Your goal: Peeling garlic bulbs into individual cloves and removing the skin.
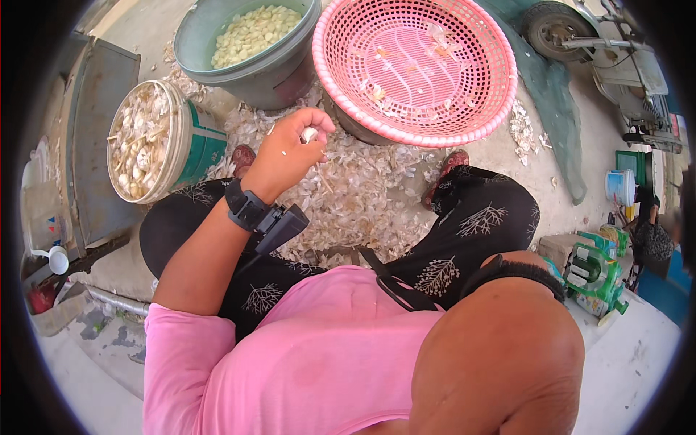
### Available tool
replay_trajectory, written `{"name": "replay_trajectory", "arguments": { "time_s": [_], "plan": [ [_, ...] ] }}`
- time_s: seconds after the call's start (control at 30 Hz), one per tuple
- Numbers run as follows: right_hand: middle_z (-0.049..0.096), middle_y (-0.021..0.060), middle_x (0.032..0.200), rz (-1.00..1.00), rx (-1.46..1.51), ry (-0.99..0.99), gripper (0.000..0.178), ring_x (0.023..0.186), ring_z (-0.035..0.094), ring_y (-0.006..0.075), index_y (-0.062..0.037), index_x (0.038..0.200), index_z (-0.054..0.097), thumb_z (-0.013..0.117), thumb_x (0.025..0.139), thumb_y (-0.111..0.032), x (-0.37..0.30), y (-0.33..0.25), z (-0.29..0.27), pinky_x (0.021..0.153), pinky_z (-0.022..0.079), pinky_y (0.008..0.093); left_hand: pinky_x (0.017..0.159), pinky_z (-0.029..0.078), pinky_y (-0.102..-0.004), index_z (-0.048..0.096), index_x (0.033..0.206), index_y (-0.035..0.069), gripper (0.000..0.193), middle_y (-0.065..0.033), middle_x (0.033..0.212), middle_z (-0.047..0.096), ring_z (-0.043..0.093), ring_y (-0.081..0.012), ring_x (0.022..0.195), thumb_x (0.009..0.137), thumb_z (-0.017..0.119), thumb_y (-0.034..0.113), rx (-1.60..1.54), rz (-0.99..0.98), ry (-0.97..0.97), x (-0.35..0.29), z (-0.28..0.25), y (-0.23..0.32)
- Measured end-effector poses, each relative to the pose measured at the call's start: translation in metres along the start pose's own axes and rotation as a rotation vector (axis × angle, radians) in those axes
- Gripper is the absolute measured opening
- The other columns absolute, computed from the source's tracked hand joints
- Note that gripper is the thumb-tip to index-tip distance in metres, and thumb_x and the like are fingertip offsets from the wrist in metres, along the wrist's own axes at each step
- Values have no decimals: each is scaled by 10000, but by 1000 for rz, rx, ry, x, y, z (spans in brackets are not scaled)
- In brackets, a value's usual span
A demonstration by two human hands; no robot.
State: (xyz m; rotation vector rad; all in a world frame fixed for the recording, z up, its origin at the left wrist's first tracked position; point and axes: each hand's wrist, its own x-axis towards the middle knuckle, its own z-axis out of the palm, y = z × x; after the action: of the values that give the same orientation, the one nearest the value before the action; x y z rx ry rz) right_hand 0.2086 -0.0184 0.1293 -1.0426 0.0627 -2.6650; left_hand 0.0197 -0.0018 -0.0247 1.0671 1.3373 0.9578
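My left hand is raised over the garlic skins, its fingers curled round a white garlic clove. Small flakes of skin cling to the back of this hand. Beside it on the left is a green and white bucket full of unpeeled garlic. Just beyond it, a pink plastic basket holds a few scraps of skin. My right forearm is bent up close to the camera; past its black wristband only a sliver of my right hand shows, and its fingers are hidden.
A grey tub of peeled cloves in water stands at the far left. Papery skins cover the floor between my feet. Green bottles lie at right; a green net and a wheeled vehicle are at far right.
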Motion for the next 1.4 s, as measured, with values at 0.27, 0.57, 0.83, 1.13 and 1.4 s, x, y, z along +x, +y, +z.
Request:
{"name": "replay_trajectory", "arguments": {
  "time_s": [0.27, 0.57, 0.83, 1.13, 1.4],
  "plan": [
    [568, 193, 840, -341, -1161, -77, 226, 738, 540, 293, 101, 886, 506, 373, 902, -80, -10, -12, -5, 641, 453, 297, 619, 429, -215, 506, 914, 23, 200, 2, 783, 467, 506, -86, 663, 732, 445, -32, -21, -89, 32, 4, 1, 3],
    [552, 231, 739, -599, -1282, -143, 198, 546, 539, 296, 117, 929, 525, 479, 865, -65, -18, -18, -8, 425, 429, 336, 606, 430, -208, 506, 912, 23, 208, 2, 772, 469, 507, -85, 650, 728, 434, -43, 14, -54, 50, 1, 2, 0],
    [563, 122, 825, -415, -1236, 332, 256, 629, 528, 166, 53, 972, 503, 559, 832, -153, -34, -41, -2, 510, 420, 257, 603, 428, -200, 505, 989, 24, 277, 9, 764, 465, 504, -78, 657, 720, 502, -39, 42, -62, 81, 3, 2, 12],
    [429, -50, 661, -501, -878, 1367, 198, 489, 318, 13, -44, 1016, 495, 454, 895, -196, -83, -59, -111, 432, 253, 161, 503, 423, -171, 373, 1279, 100, 572, -15, 842, 536, 477, -42, 593, 768, 629, 95, -191, 87, -101, -8, 10, 29],
    [434, -43, 674, -454, -793, 1331, 190, 491, 337, 21, -43, 1005, 476, 413, 911, -197, -83, -54, -119, 433, 260, 155, 502, 426, -206, 573, 1102, 87, 332, -35, 751, 592, 523, -60, 618, 778, 630, 132, -216, 122, -28, -10, 4, 22]
  ]
}}
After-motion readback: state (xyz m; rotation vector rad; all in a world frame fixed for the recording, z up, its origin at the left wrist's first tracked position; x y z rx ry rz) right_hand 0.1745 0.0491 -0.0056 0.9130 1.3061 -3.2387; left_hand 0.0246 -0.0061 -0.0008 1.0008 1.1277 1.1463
